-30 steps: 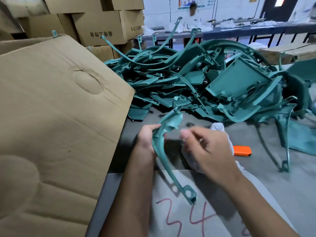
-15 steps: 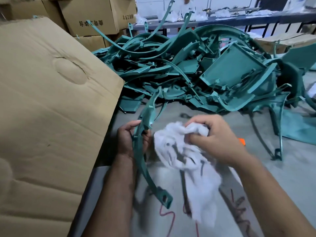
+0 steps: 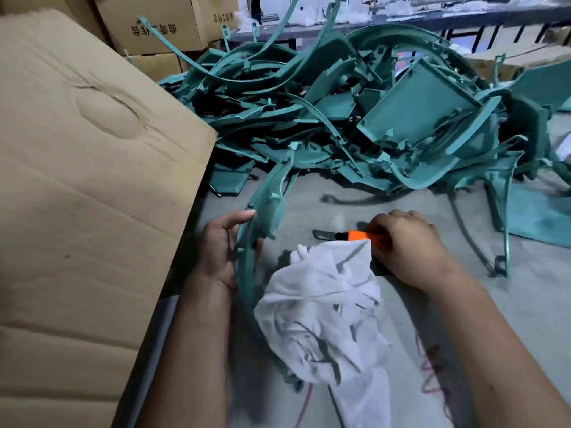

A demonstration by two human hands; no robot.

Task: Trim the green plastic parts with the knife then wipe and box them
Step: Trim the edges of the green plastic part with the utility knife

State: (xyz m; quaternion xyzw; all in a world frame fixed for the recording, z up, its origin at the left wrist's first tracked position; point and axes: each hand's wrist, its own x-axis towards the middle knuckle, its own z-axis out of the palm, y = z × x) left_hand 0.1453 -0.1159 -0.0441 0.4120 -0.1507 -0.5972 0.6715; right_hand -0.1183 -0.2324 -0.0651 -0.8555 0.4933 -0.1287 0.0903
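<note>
A curved green part [image 3: 265, 208] is held upright in the left hand [image 3: 221, 251], its grip closed round the strip near the middle, with the lower end hidden behind the white cloth [image 3: 324, 307]. The orange knife [image 3: 355, 235] is gripped by the right hand [image 3: 408, 248], blade pointing left, just above the cloth on the tabletop [image 3: 324, 196]. Beyond lies the green pile [image 3: 370, 118]; a cardboard flap [image 3: 77, 180] stands at left.
</note>
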